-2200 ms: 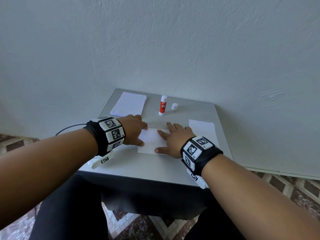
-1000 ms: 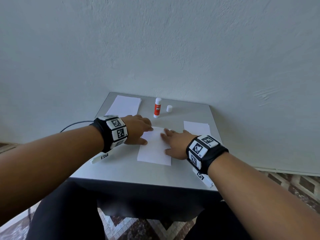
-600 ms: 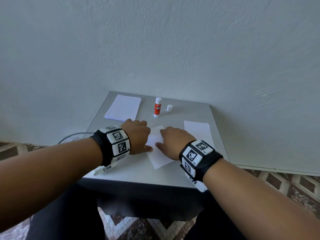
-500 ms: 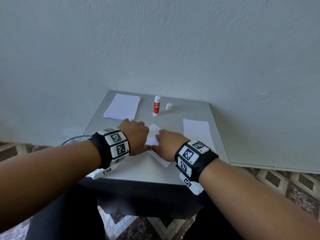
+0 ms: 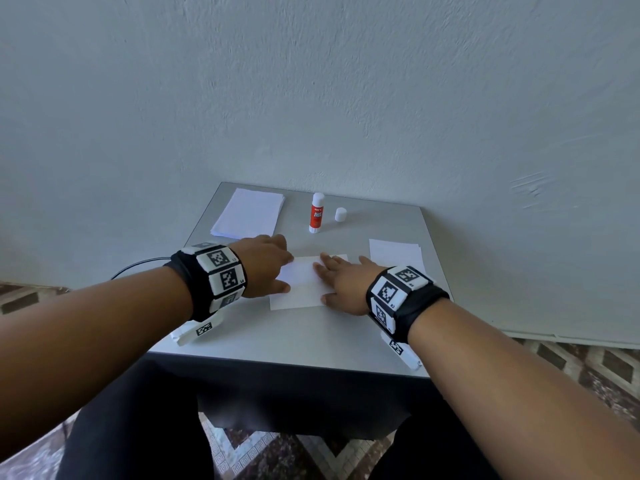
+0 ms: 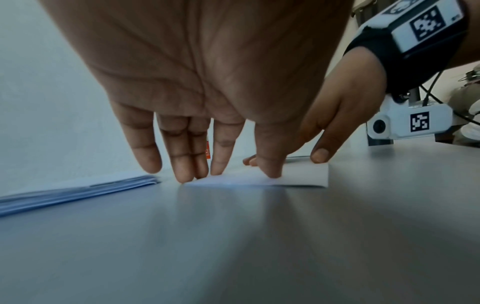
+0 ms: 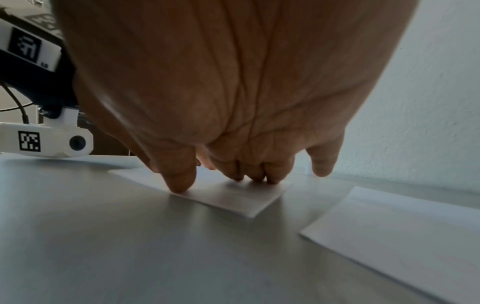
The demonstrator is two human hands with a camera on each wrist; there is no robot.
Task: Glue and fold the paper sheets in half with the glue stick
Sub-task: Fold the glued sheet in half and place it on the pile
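A folded white paper sheet (image 5: 300,284) lies flat in the middle of the grey table (image 5: 311,337). My left hand (image 5: 268,268) presses its left part with straight fingers (image 6: 187,164). My right hand (image 5: 341,282) presses its right part, fingertips (image 7: 255,176) and thumb down on the folded sheet (image 7: 233,197). The same sheet (image 6: 298,179) shows under both hands in the left wrist view. The red and white glue stick (image 5: 316,213) stands upright and uncapped at the back, its white cap (image 5: 340,214) beside it on the right.
A stack of white sheets (image 5: 249,213) lies at the table's back left, also the stack (image 6: 72,191) seen low in the left wrist view. A pile of folded sheets (image 5: 394,252) lies at the right, near my right wrist. The wall stands just behind the table.
The sheet was turned askew between my hands half a second ago; now it lies square and flat, and both hands have spread out and press on it.
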